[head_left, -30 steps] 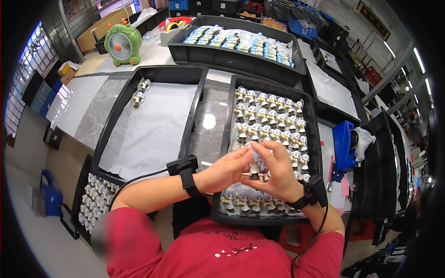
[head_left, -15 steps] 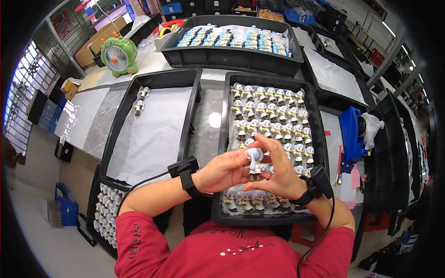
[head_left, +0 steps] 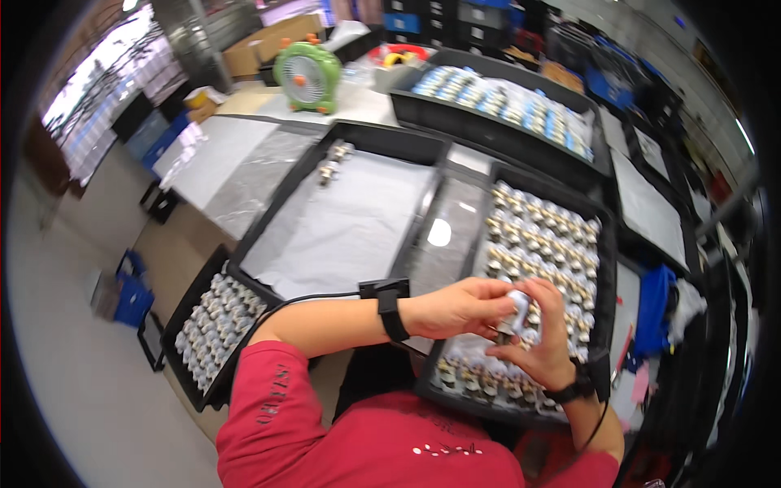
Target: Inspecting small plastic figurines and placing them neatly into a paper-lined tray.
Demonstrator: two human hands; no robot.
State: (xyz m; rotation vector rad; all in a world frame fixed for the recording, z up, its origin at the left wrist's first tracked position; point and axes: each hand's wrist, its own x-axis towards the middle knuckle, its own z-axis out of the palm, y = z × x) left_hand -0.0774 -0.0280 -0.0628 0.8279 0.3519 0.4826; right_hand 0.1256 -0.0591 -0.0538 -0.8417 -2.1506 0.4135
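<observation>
Both hands, lower right since a second ago | left hand [head_left: 455, 307] and right hand [head_left: 543, 342] grasp small silver part [head_left: 516, 312] over black tray [head_left: 604, 268] | brown carton [head_left: 262, 47] behind green fan [head_left: 307, 76].

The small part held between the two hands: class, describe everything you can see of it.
The small part is a short, pale silvery-white piece that looks like metal or plastic; finer detail is blurred. It is held roughly upright above the black tray of similar parts. The left hand meets it from the left, and the right hand wraps it from the right and below, so both touch it. Fingers hide its lower end, and it rests on nothing else.
</observation>
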